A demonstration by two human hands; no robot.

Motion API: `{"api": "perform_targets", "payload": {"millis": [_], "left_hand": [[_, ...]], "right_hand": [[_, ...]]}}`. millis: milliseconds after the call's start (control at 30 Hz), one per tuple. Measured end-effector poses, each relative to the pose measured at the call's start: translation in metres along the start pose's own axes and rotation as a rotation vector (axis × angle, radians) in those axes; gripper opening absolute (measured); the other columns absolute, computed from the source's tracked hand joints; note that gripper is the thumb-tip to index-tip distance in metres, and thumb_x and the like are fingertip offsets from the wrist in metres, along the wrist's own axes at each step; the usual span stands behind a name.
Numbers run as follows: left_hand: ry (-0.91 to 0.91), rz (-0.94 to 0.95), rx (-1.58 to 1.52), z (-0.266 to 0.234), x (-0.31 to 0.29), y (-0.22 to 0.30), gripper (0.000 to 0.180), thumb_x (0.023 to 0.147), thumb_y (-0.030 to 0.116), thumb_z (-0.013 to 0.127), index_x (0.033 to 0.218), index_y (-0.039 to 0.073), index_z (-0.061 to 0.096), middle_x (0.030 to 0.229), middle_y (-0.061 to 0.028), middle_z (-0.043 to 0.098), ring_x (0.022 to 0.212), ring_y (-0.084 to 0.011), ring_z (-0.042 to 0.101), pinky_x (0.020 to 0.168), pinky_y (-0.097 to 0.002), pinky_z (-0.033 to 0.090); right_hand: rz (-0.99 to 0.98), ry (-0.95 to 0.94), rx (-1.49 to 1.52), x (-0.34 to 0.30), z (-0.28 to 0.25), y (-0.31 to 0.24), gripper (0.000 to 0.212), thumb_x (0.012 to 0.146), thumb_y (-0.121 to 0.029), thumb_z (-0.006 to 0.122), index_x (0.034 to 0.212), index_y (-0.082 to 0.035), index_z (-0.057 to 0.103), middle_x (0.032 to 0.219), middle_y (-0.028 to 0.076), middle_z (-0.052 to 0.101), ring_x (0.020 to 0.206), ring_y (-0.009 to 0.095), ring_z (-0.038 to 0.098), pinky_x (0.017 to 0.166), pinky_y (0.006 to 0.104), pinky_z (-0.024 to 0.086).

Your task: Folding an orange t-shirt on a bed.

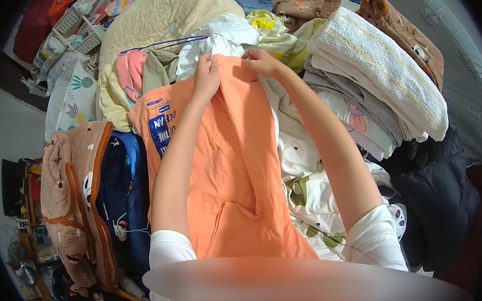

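An orange T-shirt [234, 167] with a blue and white print hangs and spreads from my hands down toward my body. My left hand [206, 78] pinches its far edge, fingers closed on the cloth. A short way to the right, my right hand [262, 62] grips the same edge between thumb and fingers. Between the two hands the cloth is pulled up, and loose folds run down its right side. Its near end passes behind a blurred patch at the bottom. Just beyond my hands lies a bunched white garment [227, 31], beside purple hangers [164, 43].
Folded towels [381, 65] are stacked at the right, above a dark puffy jacket [431, 192]. Brown fleece clothing [73, 189] and a navy garment [121, 181] lie on the left. A cream quilt [161, 10] covers the far side. White patterned bedding [316, 195] lies beneath my right arm.
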State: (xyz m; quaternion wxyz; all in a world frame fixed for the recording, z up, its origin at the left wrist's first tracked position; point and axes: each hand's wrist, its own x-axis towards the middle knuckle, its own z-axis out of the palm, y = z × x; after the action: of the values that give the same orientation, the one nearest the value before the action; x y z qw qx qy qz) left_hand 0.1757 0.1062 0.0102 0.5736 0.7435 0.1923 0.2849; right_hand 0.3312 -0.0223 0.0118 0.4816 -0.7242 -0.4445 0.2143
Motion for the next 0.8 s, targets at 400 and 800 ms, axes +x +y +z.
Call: {"api": "perform_targets", "payload": {"millis": [400, 800], "left_hand": [[0.059, 0.301, 0.046, 0.012, -0.008, 0.018, 0.035, 0.101, 0.008, 0.042, 0.134, -0.002, 0.037, 0.111, -0.0165, 0.064, 0.099, -0.014, 0.059, 0.085, -0.0254, 0.045], [0.117, 0.385, -0.089, 0.012, -0.004, 0.029, 0.033, 0.097, 0.011, 0.054, 0.128, 0.001, 0.046, 0.098, -0.0124, 0.068, 0.075, -0.0072, 0.055, 0.067, -0.021, 0.043]], "right_hand": [[0.073, -0.142, 0.19, 0.009, 0.003, -0.007, 0.034, 0.09, -0.031, 0.05, 0.097, -0.001, 0.064, 0.101, 0.003, 0.06, 0.094, 0.014, 0.049, 0.089, 0.0286, 0.038], [0.158, -0.285, 0.173, 0.007, -0.025, -0.012, 0.028, 0.089, -0.031, 0.052, 0.09, -0.005, 0.063, 0.091, 0.002, 0.059, 0.091, 0.013, 0.051, 0.088, 0.0297, 0.038]]}}
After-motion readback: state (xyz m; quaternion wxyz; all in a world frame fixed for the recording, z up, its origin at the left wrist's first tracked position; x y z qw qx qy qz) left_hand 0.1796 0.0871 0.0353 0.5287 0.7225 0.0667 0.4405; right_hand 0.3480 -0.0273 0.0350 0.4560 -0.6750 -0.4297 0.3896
